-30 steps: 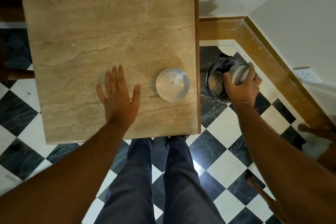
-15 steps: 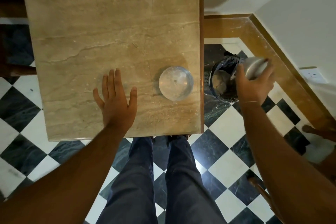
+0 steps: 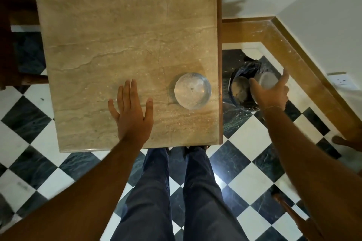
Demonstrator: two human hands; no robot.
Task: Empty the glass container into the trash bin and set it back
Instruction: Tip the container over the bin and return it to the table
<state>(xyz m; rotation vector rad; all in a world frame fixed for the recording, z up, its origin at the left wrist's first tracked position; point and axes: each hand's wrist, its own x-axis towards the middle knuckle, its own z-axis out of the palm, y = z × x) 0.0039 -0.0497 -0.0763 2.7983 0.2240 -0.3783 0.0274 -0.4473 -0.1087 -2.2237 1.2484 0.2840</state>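
Observation:
My right hand (image 3: 271, 96) grips a glass container (image 3: 267, 80) and holds it tipped over the trash bin (image 3: 238, 101), a small round bin with a dark liner on the floor right of the table. Brownish waste lies inside the bin. A round clear glass lid (image 3: 193, 90) lies flat on the marble table (image 3: 117, 25) near its right edge. My left hand (image 3: 132, 111) rests flat on the tabletop with fingers spread, left of the lid and holding nothing.
The floor is black and white checkered tile (image 3: 244, 162). A wooden skirting (image 3: 293, 45) runs along the white wall behind the bin. A wall socket (image 3: 341, 81) sits at the right. Dark wooden furniture (image 3: 7, 45) stands left of the table. My legs are below the table's front edge.
My right hand has brought the container back lower over the bin mouth after lifting it up and to the right. The left hand and the lid have stayed put.

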